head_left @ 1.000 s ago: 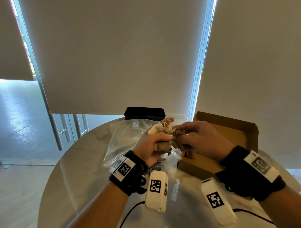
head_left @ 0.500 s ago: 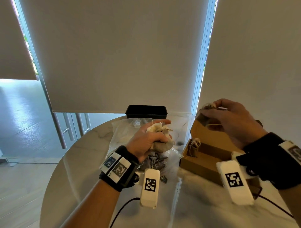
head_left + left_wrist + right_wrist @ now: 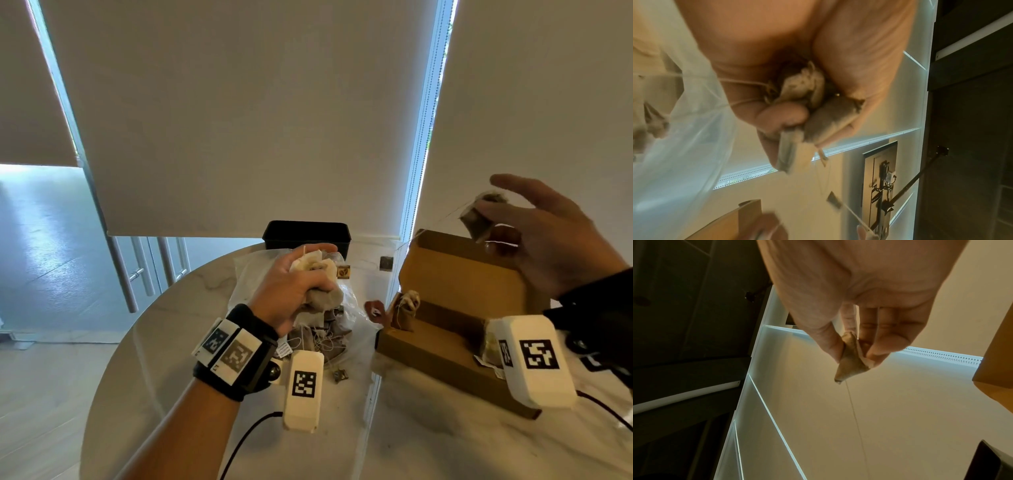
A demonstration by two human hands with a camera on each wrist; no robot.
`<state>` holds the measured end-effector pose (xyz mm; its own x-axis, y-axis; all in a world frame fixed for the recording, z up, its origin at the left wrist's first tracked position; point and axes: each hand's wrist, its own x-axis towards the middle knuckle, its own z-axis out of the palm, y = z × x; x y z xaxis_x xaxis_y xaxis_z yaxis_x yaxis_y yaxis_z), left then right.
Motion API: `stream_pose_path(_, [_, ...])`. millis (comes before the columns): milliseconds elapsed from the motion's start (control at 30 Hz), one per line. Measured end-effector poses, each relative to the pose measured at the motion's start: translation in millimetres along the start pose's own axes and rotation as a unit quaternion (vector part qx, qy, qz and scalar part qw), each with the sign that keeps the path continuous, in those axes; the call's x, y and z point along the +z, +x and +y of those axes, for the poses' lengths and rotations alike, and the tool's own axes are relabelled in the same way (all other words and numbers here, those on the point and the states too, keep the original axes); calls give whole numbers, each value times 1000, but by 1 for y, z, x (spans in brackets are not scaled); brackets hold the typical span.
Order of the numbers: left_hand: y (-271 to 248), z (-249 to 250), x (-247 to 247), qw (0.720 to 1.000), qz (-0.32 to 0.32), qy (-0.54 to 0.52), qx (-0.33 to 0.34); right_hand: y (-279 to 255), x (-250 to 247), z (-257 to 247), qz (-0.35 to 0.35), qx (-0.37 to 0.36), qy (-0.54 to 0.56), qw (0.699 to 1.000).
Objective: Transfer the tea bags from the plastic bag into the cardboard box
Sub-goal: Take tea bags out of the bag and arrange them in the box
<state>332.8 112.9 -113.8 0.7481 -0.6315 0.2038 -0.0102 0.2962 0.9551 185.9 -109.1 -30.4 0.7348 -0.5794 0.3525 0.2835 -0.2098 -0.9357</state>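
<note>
My left hand (image 3: pixel 294 291) grips a bunch of tea bags (image 3: pixel 318 274) above the clear plastic bag (image 3: pixel 346 308), which lies on the round table with more tea bags inside. In the left wrist view the bunch of tea bags (image 3: pixel 813 100) is squeezed in my left hand's fist (image 3: pixel 789 91). My right hand (image 3: pixel 534 233) is raised over the open cardboard box (image 3: pixel 445 294) and pinches one tea bag (image 3: pixel 479 219) between thumb and fingers; its string trails toward the left. The right wrist view shows that tea bag (image 3: pixel 851 360) pinched, its string hanging down. A tea bag (image 3: pixel 407 310) stands inside the box.
A black container (image 3: pixel 306 234) stands behind the plastic bag at the table's far edge. A brown paper tag (image 3: pixel 375 310) lies between bag and box, and a small tag (image 3: pixel 339 375) near my left wrist. White blinds hang close behind the marble table (image 3: pixel 164 342).
My right hand pulled one tea bag away from the bunch, then lifted it up and to the right over the box. The left hand stayed over the plastic bag.
</note>
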Motion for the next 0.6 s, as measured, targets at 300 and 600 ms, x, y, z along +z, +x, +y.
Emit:
stream_pose_path(300, [2,3,-11,997,69,37,21,3,-24,-8,11,-16,41,999])
stream_pose_path(600, [-14,12,25,976,-80,182,86,-5,17,30,-105,-27,-165,980])
